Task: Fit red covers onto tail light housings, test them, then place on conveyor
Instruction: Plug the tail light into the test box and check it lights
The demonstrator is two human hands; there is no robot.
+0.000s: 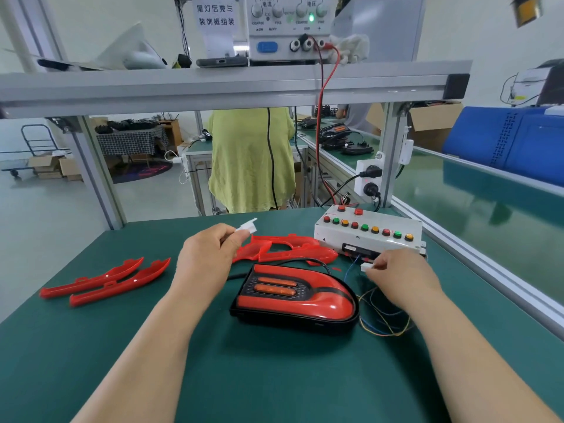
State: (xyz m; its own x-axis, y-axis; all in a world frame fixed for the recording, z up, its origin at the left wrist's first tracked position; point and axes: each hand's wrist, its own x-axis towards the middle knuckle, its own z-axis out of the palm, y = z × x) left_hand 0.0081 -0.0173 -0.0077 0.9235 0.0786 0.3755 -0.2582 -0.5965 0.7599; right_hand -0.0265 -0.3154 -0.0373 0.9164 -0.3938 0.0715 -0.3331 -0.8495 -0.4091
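A tail light (pixel 296 296) with its red cover fitted on the black housing lies on the green mat in front of me. My left hand (pixel 207 254) pinches a white plug connector (pixel 248 228) raised above the mat. My right hand (pixel 403 274) pinches a second white connector (pixel 366 266), whose coloured wires (pixel 381 315) trail over the mat. Just beyond stands the white test box (pixel 369 232) with rows of coloured buttons. Loose red covers (pixel 287 248) lie behind the tail light, and two narrow red strips (pixel 103 280) lie at the left.
A power supply (pixel 290 25) sits on the aluminium shelf (pixel 232 83) overhead, with red and black leads hanging down. The green conveyor (pixel 476 209) runs along the right behind a rail. A person in a yellow-green shirt (pixel 250 160) stands beyond the bench.
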